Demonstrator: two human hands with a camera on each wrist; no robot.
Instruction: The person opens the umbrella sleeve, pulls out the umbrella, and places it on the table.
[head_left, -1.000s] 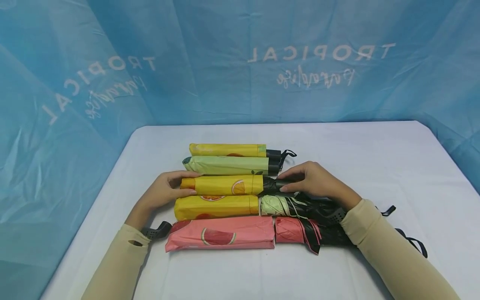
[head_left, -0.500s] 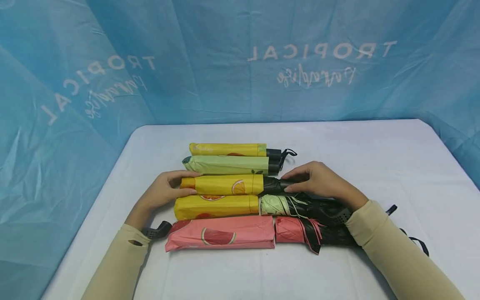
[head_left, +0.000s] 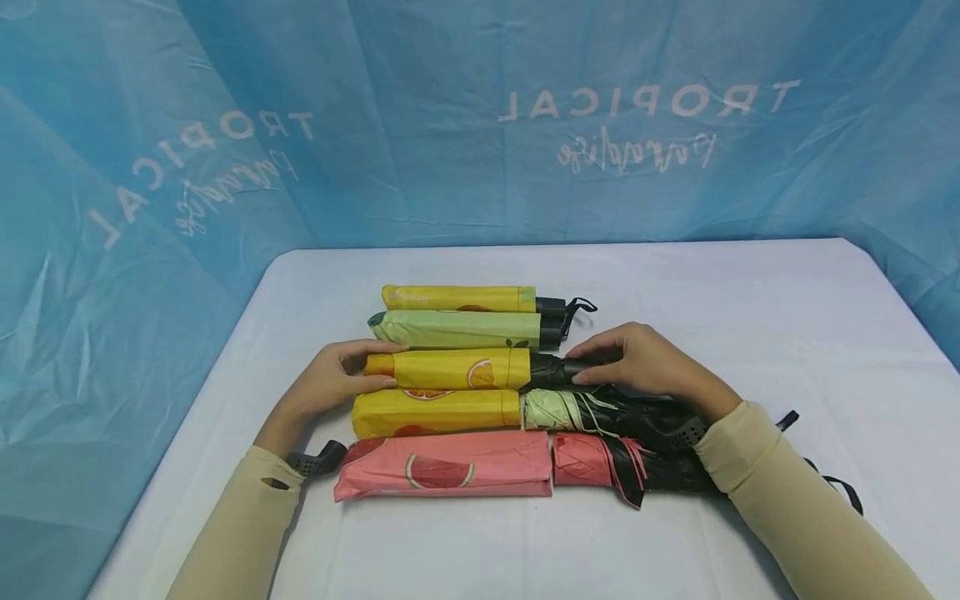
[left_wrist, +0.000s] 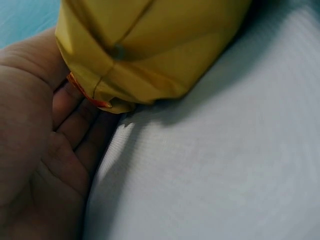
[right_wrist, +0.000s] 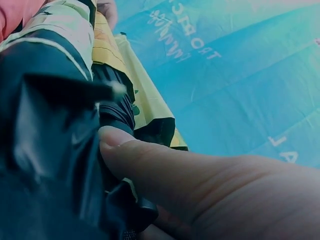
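Folded umbrellas in fruit-print sleeves lie side by side in a row. The middle one, a yellow umbrella (head_left: 450, 369) with an orange-slice print, is between both hands. My left hand (head_left: 330, 379) holds its left end, thumb on the near side and a finger on the far side. At the other end, my right hand (head_left: 645, 367) pinches the black handle part. In the right wrist view the thumb (right_wrist: 150, 155) presses against dark folded fabric. The yellow sleeve end (left_wrist: 145, 55) fills the top of the left wrist view, beside the palm.
Behind lie a light green umbrella (head_left: 465, 330) and a thinner yellow umbrella (head_left: 457, 298). Nearer are a yellow-sleeved umbrella (head_left: 435, 414) with green and black fabric and a pink watermelon umbrella (head_left: 480, 467), both partly out of their sleeves. A white table (head_left: 450, 550) meets blue curtains (head_left: 420, 125).
My right hand has slid slightly right along the black end of the middle umbrella. My left hand keeps its hold, and the umbrellas stay in place; the head view shifts a little.
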